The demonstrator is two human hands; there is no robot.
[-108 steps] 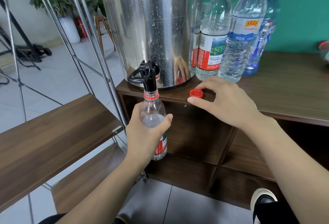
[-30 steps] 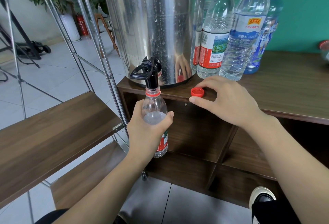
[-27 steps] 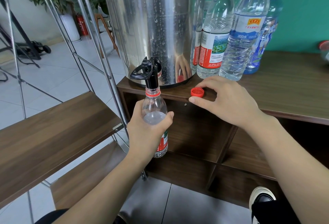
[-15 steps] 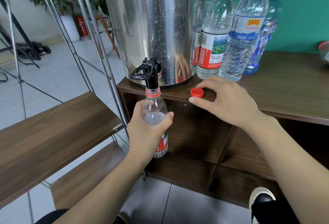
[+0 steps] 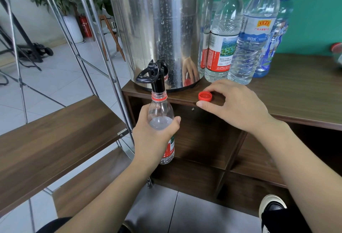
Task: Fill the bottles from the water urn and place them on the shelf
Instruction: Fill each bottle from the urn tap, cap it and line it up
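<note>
My left hand [image 5: 153,136] grips a clear plastic bottle [image 5: 160,110] with a red neck ring and red label, held upright with its mouth under the black tap [image 5: 154,74] of the steel water urn [image 5: 159,29]. Water stands in the bottle at about the height of my thumb. The bottle's red cap [image 5: 205,96] lies open side up on the wooden counter [image 5: 296,92]. My right hand [image 5: 235,107] rests on the counter edge just beside the cap, fingers loosely curled, thumb along the front edge. The brown shelf board [image 5: 55,136] is to the left.
Three capped bottles stand right of the urn: a red-capped one [image 5: 224,29], a white-capped one [image 5: 255,34] and a blue one [image 5: 277,34]. A lower shelf board [image 5: 88,181] and steel rack posts [image 5: 103,47] stand at the left. Open cabinet cubbies lie below the counter.
Both hands keep their places; the bottle stays under the tap and the cap stays put. The view has shifted only slightly.
</note>
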